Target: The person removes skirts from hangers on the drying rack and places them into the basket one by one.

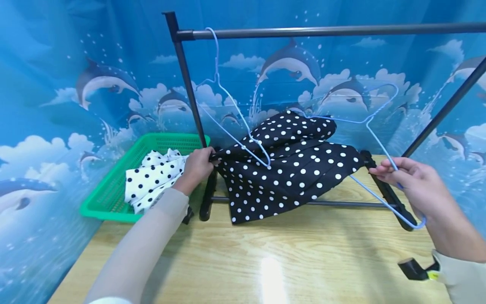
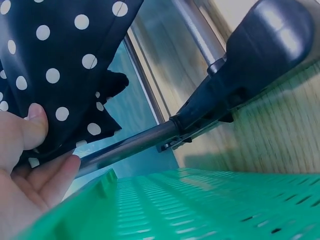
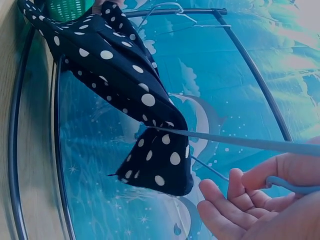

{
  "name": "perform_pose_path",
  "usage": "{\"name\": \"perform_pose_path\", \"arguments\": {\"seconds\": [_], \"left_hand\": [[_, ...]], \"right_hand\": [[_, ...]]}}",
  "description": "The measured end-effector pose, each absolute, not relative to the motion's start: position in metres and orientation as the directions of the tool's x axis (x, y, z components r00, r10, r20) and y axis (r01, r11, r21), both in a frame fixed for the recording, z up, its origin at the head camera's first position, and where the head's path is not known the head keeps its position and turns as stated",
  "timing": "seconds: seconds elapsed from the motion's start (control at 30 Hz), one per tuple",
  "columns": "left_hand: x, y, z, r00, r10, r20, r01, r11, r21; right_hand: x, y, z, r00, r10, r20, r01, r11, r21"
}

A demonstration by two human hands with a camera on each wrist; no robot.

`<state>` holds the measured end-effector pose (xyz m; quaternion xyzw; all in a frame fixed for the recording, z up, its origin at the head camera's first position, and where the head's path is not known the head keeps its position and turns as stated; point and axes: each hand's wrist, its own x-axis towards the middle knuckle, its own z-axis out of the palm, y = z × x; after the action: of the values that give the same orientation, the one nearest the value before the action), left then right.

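My left hand [image 1: 198, 165] grips one end of a black garment with white dots [image 1: 296, 183], beside the rack's left post. In the left wrist view, the thumb lies over the cloth [image 2: 55, 95] and the fingers are beneath it. My right hand [image 1: 425, 185] holds a light blue wire hanger [image 1: 368, 122] by one side. The garment's other end hangs over that hanger's far part, as the right wrist view shows with the cloth [image 3: 155, 167] draped past the wire [image 3: 240, 140]. Whether the garment has sleeves or straps is hidden in its folds.
A black rack [image 1: 303, 32] stands on the wooden table [image 1: 235, 261]. Another blue hanger [image 1: 217, 67] hangs bare near the left end of its bar. Left of the rack is a green basket [image 1: 110, 198] with a white, black-dotted cloth [image 1: 152, 179]. A dolphin-printed curtain [image 1: 41, 105] hangs behind.
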<state>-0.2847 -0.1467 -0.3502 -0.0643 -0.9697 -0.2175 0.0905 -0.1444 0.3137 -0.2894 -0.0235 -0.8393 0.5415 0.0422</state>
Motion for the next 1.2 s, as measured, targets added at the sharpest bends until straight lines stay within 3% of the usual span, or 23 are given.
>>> {"name": "perform_pose_path", "arguments": {"seconds": [0.43, 0.6, 0.8, 1.0, 1.2], "left_hand": [[-0.284, -0.149, -0.354, -0.97, 0.092, 0.223, 0.17, 0.915, 0.365], [-0.284, -0.148, -0.351, -0.966, 0.086, 0.244, 0.172, 0.916, 0.362], [-0.283, -0.145, -0.346, -0.959, 0.097, 0.266, 0.19, 0.916, 0.354], [-0.277, -0.141, -0.335, -0.955, 0.114, 0.273, 0.21, 0.911, 0.356], [-0.273, -0.137, -0.326, -0.955, 0.109, 0.276, 0.209, 0.908, 0.364]], "right_hand": [[-0.147, 0.321, -0.296, -1.0, -0.019, -0.014, 0.002, 0.517, -0.856], [-0.145, 0.326, -0.298, -1.0, 0.022, -0.01, 0.02, 0.529, -0.849], [-0.145, 0.328, -0.299, -0.997, 0.052, -0.058, 0.075, 0.452, -0.889], [-0.147, 0.331, -0.301, -0.996, 0.083, -0.044, 0.08, 0.502, -0.861], [-0.149, 0.332, -0.301, -0.992, 0.102, -0.072, 0.109, 0.428, -0.897]]}}
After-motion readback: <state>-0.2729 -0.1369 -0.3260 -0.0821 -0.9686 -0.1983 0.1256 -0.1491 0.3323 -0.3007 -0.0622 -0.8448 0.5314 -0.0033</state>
